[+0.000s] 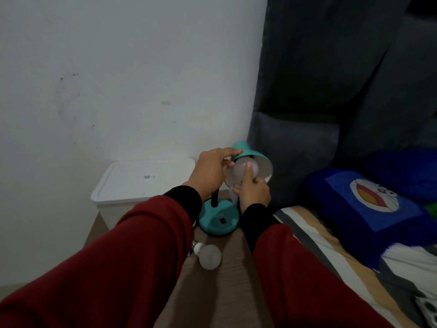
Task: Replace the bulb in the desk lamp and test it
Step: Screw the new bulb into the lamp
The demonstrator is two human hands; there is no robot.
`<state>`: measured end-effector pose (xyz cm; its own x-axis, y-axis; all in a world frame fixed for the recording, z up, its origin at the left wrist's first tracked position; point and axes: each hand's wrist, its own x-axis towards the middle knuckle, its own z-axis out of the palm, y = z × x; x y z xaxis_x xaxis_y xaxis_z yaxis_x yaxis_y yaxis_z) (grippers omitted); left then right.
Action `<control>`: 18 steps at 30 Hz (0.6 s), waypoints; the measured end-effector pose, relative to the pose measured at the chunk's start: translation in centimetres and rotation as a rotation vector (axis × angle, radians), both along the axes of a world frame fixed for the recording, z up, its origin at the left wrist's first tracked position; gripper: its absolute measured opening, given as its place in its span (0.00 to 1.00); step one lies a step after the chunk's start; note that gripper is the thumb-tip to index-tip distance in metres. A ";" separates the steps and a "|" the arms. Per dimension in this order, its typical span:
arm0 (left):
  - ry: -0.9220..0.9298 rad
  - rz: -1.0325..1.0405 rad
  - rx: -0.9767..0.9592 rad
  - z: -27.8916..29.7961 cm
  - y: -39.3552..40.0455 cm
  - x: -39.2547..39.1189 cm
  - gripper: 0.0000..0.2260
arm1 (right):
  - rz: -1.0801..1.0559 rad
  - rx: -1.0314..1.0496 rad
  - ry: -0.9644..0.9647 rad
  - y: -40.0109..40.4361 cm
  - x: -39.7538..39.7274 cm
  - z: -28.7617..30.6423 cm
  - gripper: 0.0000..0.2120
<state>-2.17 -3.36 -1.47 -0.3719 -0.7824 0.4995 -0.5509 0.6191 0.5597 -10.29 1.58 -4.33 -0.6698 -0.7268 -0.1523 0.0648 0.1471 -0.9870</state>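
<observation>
Our red sleeves (132, 268) lead to the lamp (250, 159). Our left hand (211, 170) grips its teal shade; our right hand (254, 191) curls fingers round the bulb (240, 172), whose axis runs up-left into the shade. A spare bulb (209, 256) lies nearer.

- A home bedroom
- A bed (331, 245) with a striped sheet runs along the right, a dark padded headboard (307, 114) behind it
- A blue cartoon-print pillow (369, 204) lies on the bed
- A small wooden desk (227, 280) stands beside the bed against a plain white wall (118, 67)
</observation>
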 end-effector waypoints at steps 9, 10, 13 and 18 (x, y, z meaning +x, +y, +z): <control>0.005 -0.004 -0.001 0.0 -0.1 0.1 0.17 | -0.028 -0.009 0.022 -0.1 -0.8 -0.3 0.30; 0.004 -0.004 -0.002 0.0 -0.1 0.0 0.17 | -0.028 -0.006 0.021 -0.2 -0.9 -0.3 0.31; 0.006 -0.005 -0.001 0.0 0.0 0.0 0.17 | -0.026 -0.031 0.007 -0.3 -1.2 -0.5 0.27; 0.012 -0.004 -0.007 0.1 0.1 0.1 0.16 | 0.008 -0.036 -0.056 -0.2 -0.8 -0.3 0.33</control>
